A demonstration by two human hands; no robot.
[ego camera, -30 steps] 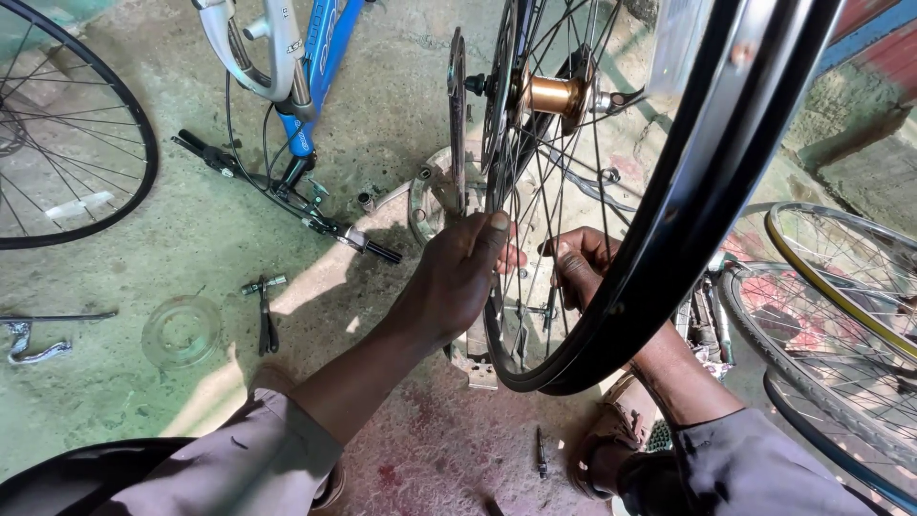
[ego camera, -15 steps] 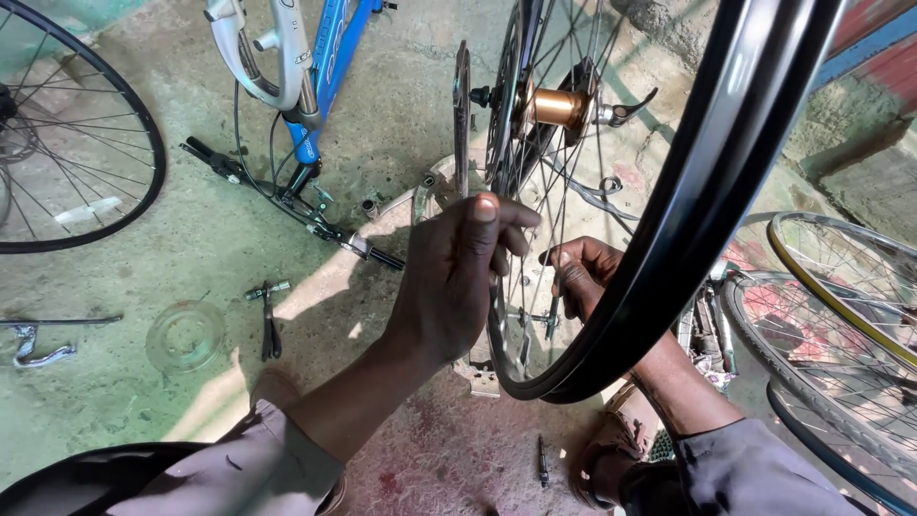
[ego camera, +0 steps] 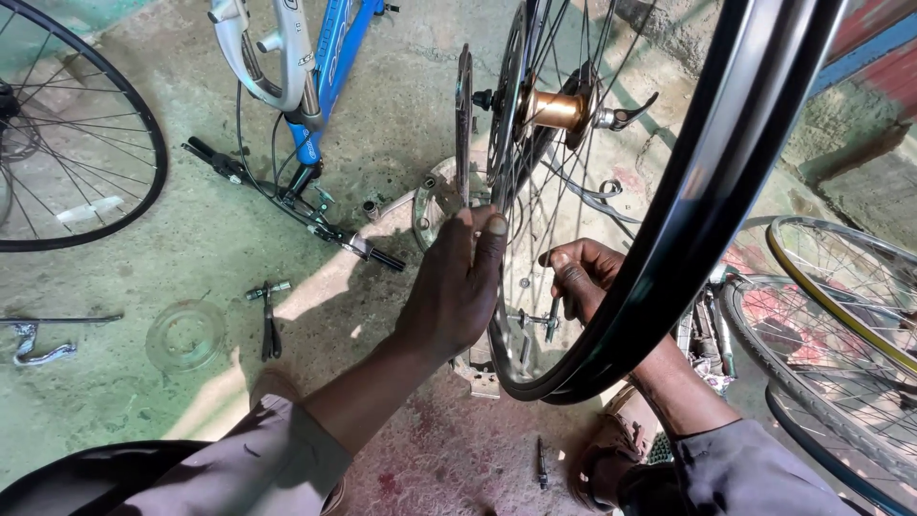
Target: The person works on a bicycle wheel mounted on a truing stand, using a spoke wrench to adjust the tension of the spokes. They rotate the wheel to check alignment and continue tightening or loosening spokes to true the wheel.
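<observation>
A black-rimmed bicycle wheel (ego camera: 707,191) stands upright in front of me, with a brass-coloured hub (ego camera: 554,110) and thin spokes. My left hand (ego camera: 454,287) is closed on a flat metal disc-like part (ego camera: 464,105) standing on edge just left of the hub. My right hand (ego camera: 578,277) reaches in among the spokes near the lower rim and pinches a small metal tool (ego camera: 552,320) against a spoke.
A blue and white bike frame (ego camera: 315,67) lies at the back with its handlebar (ego camera: 287,205) on the concrete floor. Another wheel (ego camera: 76,143) lies left, more rims (ego camera: 841,325) right. Small tools (ego camera: 267,320), a clear plastic disc (ego camera: 186,334) and a brake lever (ego camera: 38,349) litter the floor.
My left hand has slid up along the flat part, closer to the hub. My right hand stays at the spokes with little movement.
</observation>
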